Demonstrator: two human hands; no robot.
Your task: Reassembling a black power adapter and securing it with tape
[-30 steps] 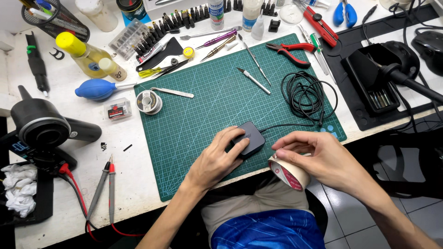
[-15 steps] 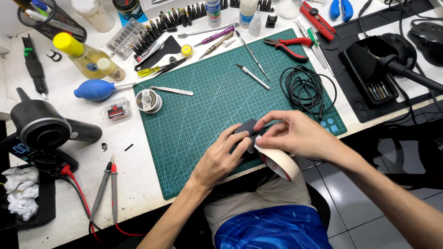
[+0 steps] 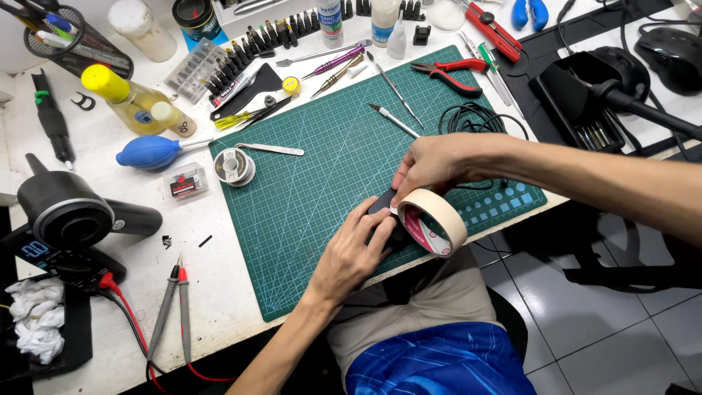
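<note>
My left hand [image 3: 352, 254] presses down on a small dark flat device [image 3: 383, 202] at the near edge of the green cutting mat [image 3: 322, 168]; most of the device is hidden under my fingers. My right hand [image 3: 437, 164] grips a roll of beige masking tape [image 3: 433, 222] by its upper rim, holding it tilted just right of the device. The tape's free end seems to touch the device, though my fingers hide the contact.
A solder spool [image 3: 233, 167], tweezers [image 3: 274, 149], a craft knife [image 3: 393, 119], red pliers [image 3: 447, 71] and a coiled black cable [image 3: 475, 121] lie on the mat. A blue air blower [image 3: 150, 152], a yellow-capped bottle [image 3: 135, 102] and multimeter probes [image 3: 173, 307] sit left.
My right hand has carried the tape roll from near my lap up over the mat's edge to the device. My left hand stayed on the device.
</note>
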